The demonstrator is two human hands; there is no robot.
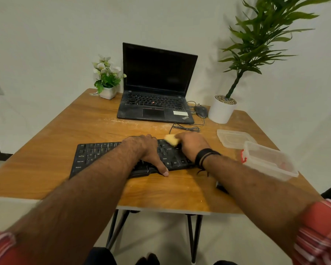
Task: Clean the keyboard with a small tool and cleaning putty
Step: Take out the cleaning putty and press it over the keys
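Head view is showing the black keyboard [103, 155] lying near the front of the wooden table [65, 131], with both forearms reaching over it and hiding its middle and right keys. A yellowish lump of cleaning putty [171, 139] is sitting at the keyboard's far right edge. Just to the right, a clear plastic container [269, 159] with a red clip is standing near the table edge, and its clear lid [234, 138] is lying flat behind it. Farther back, an open black laptop [157, 87] is standing with its screen dark, a wired mouse [201, 111] beside it with its cable trailing toward the keyboard. A small white pot of flowers [107, 79] is sitting left of the laptop, and a tall green plant in a white pot [223, 109] right of the mouse.

The right hand [192, 146], a black band at its wrist, is curling its fingers round the putty and holding it against the keys. The left hand [147, 152] is resting flat on the keyboard, fingers relaxed, thumb reaching over the near edge onto the table.
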